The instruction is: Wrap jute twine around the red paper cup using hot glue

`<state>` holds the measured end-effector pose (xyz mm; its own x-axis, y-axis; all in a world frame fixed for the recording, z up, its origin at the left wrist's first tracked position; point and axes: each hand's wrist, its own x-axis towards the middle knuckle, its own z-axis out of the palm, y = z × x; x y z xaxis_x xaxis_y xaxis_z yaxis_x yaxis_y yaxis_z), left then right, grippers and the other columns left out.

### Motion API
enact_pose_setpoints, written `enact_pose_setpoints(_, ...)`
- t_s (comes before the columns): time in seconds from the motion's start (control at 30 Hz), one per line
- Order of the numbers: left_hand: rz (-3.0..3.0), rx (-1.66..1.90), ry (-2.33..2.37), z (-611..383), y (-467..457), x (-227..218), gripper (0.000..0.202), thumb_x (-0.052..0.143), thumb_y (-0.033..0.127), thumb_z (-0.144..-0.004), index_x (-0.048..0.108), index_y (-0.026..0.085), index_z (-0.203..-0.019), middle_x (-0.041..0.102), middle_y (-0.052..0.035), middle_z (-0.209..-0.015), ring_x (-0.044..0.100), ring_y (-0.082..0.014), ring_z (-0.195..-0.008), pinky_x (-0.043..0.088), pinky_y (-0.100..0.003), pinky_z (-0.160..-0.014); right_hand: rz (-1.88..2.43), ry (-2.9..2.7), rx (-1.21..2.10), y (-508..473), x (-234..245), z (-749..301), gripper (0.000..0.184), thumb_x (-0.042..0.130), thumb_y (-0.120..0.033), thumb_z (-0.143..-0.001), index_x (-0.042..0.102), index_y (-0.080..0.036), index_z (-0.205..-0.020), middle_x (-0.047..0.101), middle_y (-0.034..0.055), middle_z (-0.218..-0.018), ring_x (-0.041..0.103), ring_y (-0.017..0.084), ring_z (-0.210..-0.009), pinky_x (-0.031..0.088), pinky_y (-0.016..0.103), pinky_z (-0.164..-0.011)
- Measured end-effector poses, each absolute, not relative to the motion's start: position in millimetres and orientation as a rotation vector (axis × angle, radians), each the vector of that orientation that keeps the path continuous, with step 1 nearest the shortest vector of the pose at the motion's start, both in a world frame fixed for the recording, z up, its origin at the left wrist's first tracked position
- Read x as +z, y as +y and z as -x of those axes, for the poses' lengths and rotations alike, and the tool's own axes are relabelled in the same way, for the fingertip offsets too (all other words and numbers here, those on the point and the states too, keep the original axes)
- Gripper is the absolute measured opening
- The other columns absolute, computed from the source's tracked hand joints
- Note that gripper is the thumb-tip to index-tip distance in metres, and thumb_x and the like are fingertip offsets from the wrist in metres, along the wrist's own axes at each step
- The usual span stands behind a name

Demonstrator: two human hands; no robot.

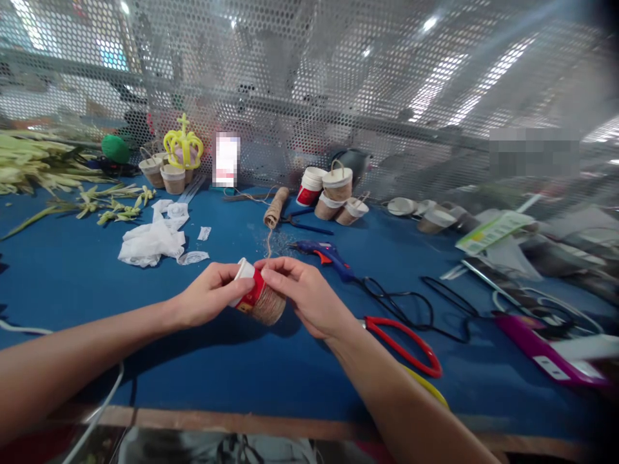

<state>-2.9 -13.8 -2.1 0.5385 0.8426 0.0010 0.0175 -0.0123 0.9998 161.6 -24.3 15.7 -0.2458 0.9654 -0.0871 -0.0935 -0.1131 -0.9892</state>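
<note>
My left hand [209, 293] is closed around the white rim end of a small red and white paper cup [249, 294], which is tilted on its side above the table. Jute twine [269, 307] is wound around the cup's lower part, with red still bare near the rim. My right hand [305, 293] pinches at the cup's upper side, where a strand of twine runs up to a twine roll [276, 207] lying behind. The fingers partly hide the strand there. Just right of my hands lies a blue hot glue gun [325, 254].
Red-handled scissors [403, 345] and a purple power strip [536, 348] lie at right, with black cable between. Behind stand twine-covered cups [337, 185] and another red cup [309, 188]. White crumpled material [152, 243], dried husks [33, 164] and a yellow crown [182, 147] are at left.
</note>
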Motion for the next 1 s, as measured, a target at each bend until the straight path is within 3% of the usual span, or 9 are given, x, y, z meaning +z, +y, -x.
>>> enact_pose_setpoints(0.13,-1.412,0.776,0.817,2.0,-12.2,-2.3,0.028,0.051,0.038,-0.072,0.055,0.011,-0.065,0.044,0.0033,-0.058,0.035,-0.0066,-0.052,0.03,-0.018,-0.051,1.071,-1.313,1.424,-24.7,17.1,-162.1,0.015,0.064,-0.026,-0.066,0.054,-0.015,-0.062,0.058,0.0017,-0.089,0.051,0.009,-0.073,0.04,0.024,-0.069)
enact_pose_setpoints(0.5,-1.256,0.774,0.831,-1.4,-12.5,0.5,0.025,0.054,0.036,-0.07,0.055,0.012,-0.066,0.048,0.004,-0.057,0.037,-0.0054,-0.05,0.03,-0.017,-0.049,1.157,-1.52,1.202,-23.3,16.8,-164.3,0.014,0.058,-0.028,-0.072,0.05,-0.017,-0.066,0.057,0.0028,-0.085,0.051,0.011,-0.073,0.04,0.026,-0.068)
enact_pose_setpoints(1.0,-1.224,0.711,0.888,-2.9,-12.3,3.8,0.027,0.054,0.038,-0.069,0.054,0.011,-0.065,0.048,0.0036,-0.054,0.039,-0.0059,-0.046,0.031,-0.018,-0.047,1.158,-1.621,1.101,-25.0,19.2,-167.2,0.014,0.055,-0.029,-0.075,0.05,-0.018,-0.067,0.057,0.0044,-0.089,0.053,0.015,-0.087,0.04,0.03,-0.079)
